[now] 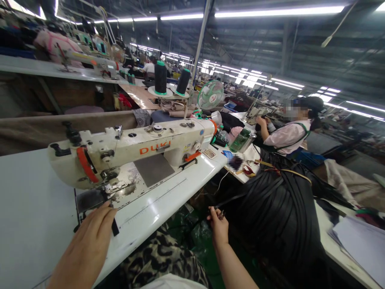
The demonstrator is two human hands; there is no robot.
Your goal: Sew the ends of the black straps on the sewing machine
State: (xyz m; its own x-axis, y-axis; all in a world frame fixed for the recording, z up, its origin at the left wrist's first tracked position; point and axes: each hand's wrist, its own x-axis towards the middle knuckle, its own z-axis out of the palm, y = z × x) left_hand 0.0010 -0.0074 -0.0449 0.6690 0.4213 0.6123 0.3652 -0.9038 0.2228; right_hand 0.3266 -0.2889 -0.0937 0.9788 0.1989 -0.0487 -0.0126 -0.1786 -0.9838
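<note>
My left hand lies with its fingers stretched out together on the sewing machine's bed, just in front of the presser foot. From beside its fingertips pokes the end of a short black strip; the rest is hidden under the hand. Right of the table edge, my right hand is closed, pinching the end of a long black strap that runs to a large bundle of black straps. A small dark metallic object pokes out of that hand; its kind is unclear.
The white sewing machine stands on a white table. Behind it are black thread cones and a green fan. A green bottle stands on the side table. A co-worker sits at the right.
</note>
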